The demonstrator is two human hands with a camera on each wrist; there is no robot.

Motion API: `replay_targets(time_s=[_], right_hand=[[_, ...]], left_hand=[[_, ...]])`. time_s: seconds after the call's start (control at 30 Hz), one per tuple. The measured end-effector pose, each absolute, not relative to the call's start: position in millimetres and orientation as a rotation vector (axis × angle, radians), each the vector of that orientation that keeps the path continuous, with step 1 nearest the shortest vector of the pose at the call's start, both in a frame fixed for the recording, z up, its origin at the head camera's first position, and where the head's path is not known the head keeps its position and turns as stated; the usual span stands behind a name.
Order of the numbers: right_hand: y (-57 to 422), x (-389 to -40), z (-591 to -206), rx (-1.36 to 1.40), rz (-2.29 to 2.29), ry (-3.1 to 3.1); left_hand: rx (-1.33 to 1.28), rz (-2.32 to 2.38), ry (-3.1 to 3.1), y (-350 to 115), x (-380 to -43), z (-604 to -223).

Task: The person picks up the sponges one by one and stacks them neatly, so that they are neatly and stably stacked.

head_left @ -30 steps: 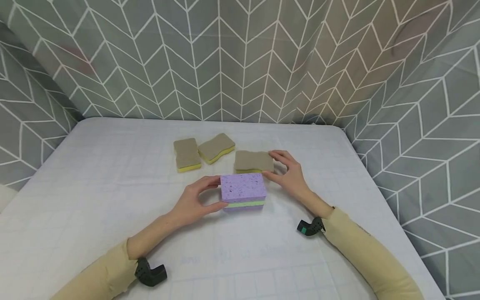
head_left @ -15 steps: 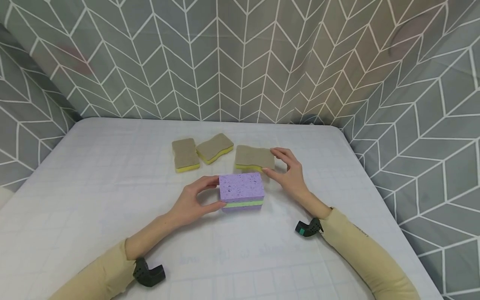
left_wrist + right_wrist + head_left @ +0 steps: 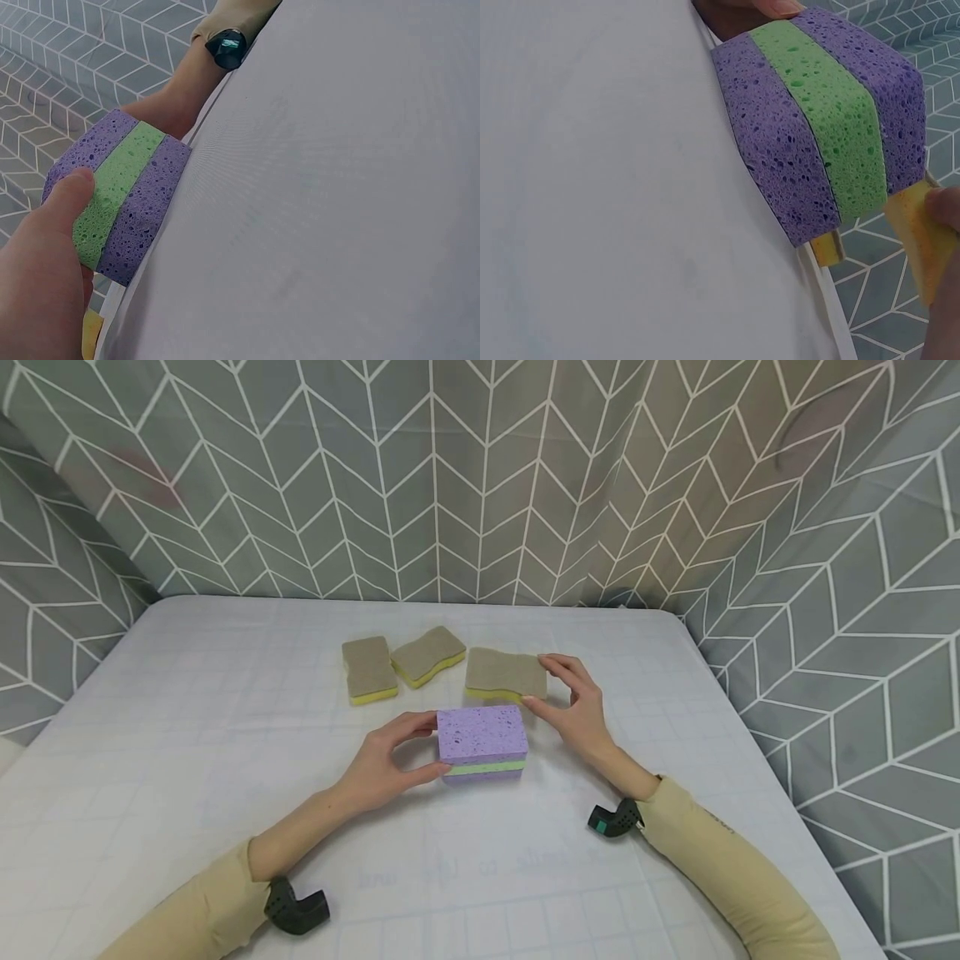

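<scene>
My left hand (image 3: 382,764) grips the left end of a stack of sponges, its thumb on the near side and its fingers round behind. Two purple sponges (image 3: 482,733) sandwich a green sponge (image 3: 112,195). The edges line up closely, and the bottom purple layer sits at the tabletop. Just behind the stack, my right hand (image 3: 581,710) pinches the right end of a yellow scrub sponge (image 3: 504,673), thumb on its near edge and fingers on its far edge. Its brownish-grey scouring side faces up. In the right wrist view, the stack partly hides this sponge.
Two more scrub sponges, a left one (image 3: 371,670) and a tilted one (image 3: 429,656), lie close together behind the left hand, scouring sides up. A white cloth covers the table (image 3: 247,693). Grey patterned curtains (image 3: 465,485) stand behind it and at both sides.
The right hand has lifted the scrub sponge slightly and shifted it away from the stack, baring more of its yellow edge. The left hand keeps its grip on the stack.
</scene>
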State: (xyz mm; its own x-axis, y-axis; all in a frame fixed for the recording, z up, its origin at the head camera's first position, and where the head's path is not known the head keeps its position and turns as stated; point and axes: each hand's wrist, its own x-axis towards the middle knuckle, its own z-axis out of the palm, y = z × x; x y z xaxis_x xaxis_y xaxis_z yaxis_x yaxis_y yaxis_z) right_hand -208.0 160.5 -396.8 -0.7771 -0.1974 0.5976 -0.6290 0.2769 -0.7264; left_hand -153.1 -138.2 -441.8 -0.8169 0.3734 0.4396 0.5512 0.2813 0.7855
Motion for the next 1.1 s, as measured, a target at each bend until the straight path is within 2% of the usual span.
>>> replay_targets(time_s=[0.2, 0.5, 0.87, 1.1], right_hand=[[158, -208, -398, 0.801, 1.525, -2.050], [165, -226, -427, 0.904, 1.612, -1.930], [157, -210, -405, 0.894, 1.654, -1.908], [159, -220, -420, 0.950, 1.630, -1.866]], left_hand=[[-0.862, -1.547, -2.366, -137, -152, -441], [-0.832, -1.532, -2.376, -133, -149, -434], [-0.837, -1.530, -2.361, -128, -138, -414], [-0.848, -1.527, -2.353, -127, -136, -411]])
